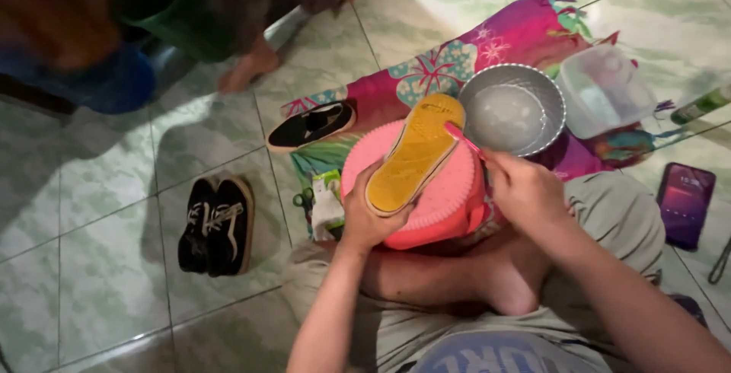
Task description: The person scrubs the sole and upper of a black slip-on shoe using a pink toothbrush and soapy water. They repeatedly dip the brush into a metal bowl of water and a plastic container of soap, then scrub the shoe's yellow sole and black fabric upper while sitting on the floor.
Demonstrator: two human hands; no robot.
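The person wears khaki shorts [609, 213] and a grey shirt [495, 354] with pale lettering; forearms are bare, unsleeved.

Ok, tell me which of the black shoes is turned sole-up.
The yellow-soled black shoe in the left hand, on the pink tub; the other three sit upright on floor and cloth.

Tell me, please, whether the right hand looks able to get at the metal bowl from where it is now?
Probably yes. The right hand holds a pink brush against the yellow shoe sole, and the metal bowl sits on the cloth just beyond it with its top uncovered and nothing between them.
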